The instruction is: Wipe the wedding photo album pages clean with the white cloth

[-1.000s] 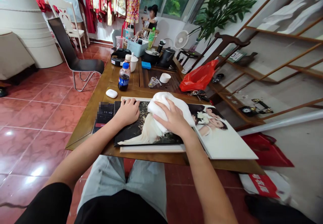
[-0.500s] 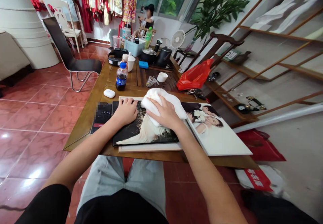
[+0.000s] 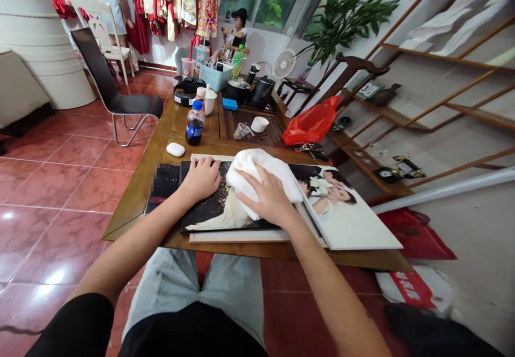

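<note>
A large dark photo print (image 3: 209,212) of a bride lies flat on a wooden table (image 3: 129,207), on top of a pale board. My left hand (image 3: 202,178) presses on the print's far left corner, fingers curled down. My right hand (image 3: 269,197) is closed on a bunched white cloth (image 3: 257,168) and holds it against the middle of the print. A second, lighter wedding print (image 3: 354,217) lies to the right, partly under the first.
A phone (image 3: 163,185) and a white earbud case (image 3: 176,149) lie left of the print. Further back stand a cola bottle (image 3: 195,124), cups, kettles, a red plastic bag (image 3: 311,123). A black chair (image 3: 112,94) stands left. A person sits at the far end.
My right hand has slid the cloth a little toward me and to the right over the print. The left hand has stayed on the corner.
</note>
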Demonstrator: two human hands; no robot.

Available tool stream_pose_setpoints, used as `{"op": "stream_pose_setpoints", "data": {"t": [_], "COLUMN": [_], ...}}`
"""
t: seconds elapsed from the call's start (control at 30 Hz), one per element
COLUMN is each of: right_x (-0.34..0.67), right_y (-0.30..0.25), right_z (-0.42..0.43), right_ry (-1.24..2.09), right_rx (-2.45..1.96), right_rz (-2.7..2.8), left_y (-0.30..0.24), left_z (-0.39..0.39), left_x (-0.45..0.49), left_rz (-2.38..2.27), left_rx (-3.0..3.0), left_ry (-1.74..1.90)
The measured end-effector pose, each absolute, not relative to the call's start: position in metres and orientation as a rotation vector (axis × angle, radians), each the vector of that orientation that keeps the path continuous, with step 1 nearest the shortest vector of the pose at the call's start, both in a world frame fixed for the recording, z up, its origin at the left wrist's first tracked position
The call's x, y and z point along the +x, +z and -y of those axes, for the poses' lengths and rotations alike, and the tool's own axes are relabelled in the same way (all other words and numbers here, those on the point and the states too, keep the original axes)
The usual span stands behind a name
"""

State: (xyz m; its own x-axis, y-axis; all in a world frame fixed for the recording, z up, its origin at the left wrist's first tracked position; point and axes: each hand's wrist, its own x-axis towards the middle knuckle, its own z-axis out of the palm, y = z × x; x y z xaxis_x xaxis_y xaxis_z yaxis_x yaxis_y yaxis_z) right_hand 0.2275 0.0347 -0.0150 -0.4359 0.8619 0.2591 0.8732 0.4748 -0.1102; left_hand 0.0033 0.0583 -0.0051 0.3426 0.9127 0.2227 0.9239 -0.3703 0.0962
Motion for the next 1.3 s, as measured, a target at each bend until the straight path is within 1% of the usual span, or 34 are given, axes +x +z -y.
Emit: {"op": "stream_pose_setpoints", "data": {"t": [0.3,0.43,0.57,0.77,0.9,1.1,1.3], "right_x": [0.231,0.23,0.23,0.228,0.227,0.224,0.219], "right_y": [-0.017,-0.018,-0.019,-0.02,-0.019,-0.016,-0.007], "right_z": [0.017,0.028,0.029,0.029,0.028,0.028,0.016], "right_ry": [-0.132,-0.154,-0.161,-0.152,-0.161,-0.113,-0.026], "right_rx": [-1.392,-1.361,-1.357,-1.346,-1.342,-1.383,-1.448], "right_rz": [2.475,2.466,2.441,2.41,2.409,2.422,2.469], "left_y": [-0.005,-0.006,-0.005,-0.001,0.004,-0.001,-0.01], "left_z": [-0.057,-0.056,-0.056,-0.054,-0.038,-0.003,0.0], "left_x": [0.005,0.005,0.004,0.001,-0.004,-0.014,-0.019], "left_rz": [1.758,1.836,1.894,1.738,1.761,1.782,1.758], "left_rx": [-2.522,-2.399,-2.308,-2.415,-2.418,-2.544,-2.608], "left_ry": [-0.4,-0.452,-0.458,-0.379,-0.34,-0.358,-0.439]}}
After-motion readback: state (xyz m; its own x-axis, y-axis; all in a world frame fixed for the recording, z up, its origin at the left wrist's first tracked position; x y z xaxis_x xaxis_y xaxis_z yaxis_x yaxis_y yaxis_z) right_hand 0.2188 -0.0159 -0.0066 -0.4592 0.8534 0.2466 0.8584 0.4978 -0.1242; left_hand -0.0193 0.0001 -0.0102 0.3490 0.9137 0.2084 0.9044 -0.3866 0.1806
